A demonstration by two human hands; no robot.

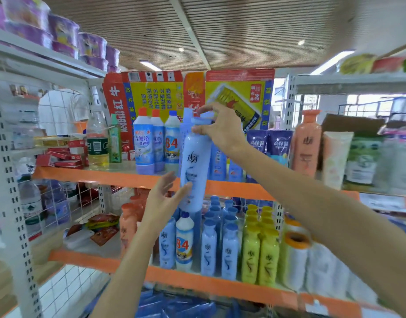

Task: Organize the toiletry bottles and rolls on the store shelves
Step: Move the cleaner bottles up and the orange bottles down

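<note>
Right hand (222, 130) pinches the blue bottle (194, 171) at its cap, bottle hanging before the upper shelf edge (101, 175). Left hand (162, 200), fingers spread, touches its base at 7 o'clock. Best steady the base, then seat it upright among matching bottles.

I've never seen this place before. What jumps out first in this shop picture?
Dead centre, a right hand grips a pale blue bottle by its neck in front of the orange-edged upper shelf, while the open left hand touches its lower side. Behind it stands a bright red and yellow carton, and on the lower shelf right sit yellow bottles.
</note>
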